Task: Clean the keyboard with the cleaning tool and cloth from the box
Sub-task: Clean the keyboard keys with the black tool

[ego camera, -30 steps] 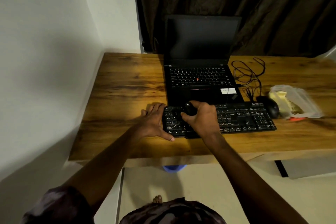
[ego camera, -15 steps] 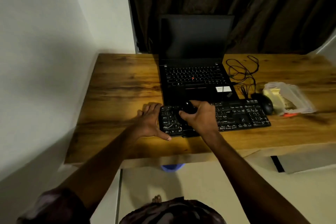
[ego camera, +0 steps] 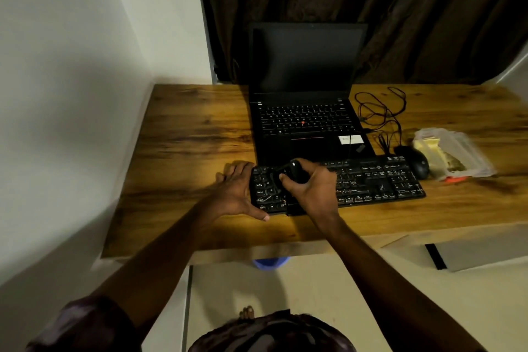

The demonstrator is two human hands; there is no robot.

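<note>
A black keyboard (ego camera: 371, 180) lies along the front of the wooden desk (ego camera: 188, 134). My right hand (ego camera: 311, 191) grips a small black cleaning tool (ego camera: 291, 171) over the keyboard's left part. My left hand (ego camera: 234, 188) rests flat against the keyboard's left end, fingers straight, thumb along its front edge. A clear plastic box (ego camera: 454, 151) with yellowish contents sits at the right of the desk. What the tool's tip touches is hidden by my fingers.
An open black laptop (ego camera: 305, 111) stands behind the keyboard, screen dark. A black mouse (ego camera: 414, 161) and a tangle of black cable (ego camera: 380, 114) lie between laptop and box. A white wall bounds the desk's left side; dark curtains hang behind.
Both hands keep their places on the keyboard's left part. The tool in my right hand has tilted slightly. The camera view has shifted a little.
</note>
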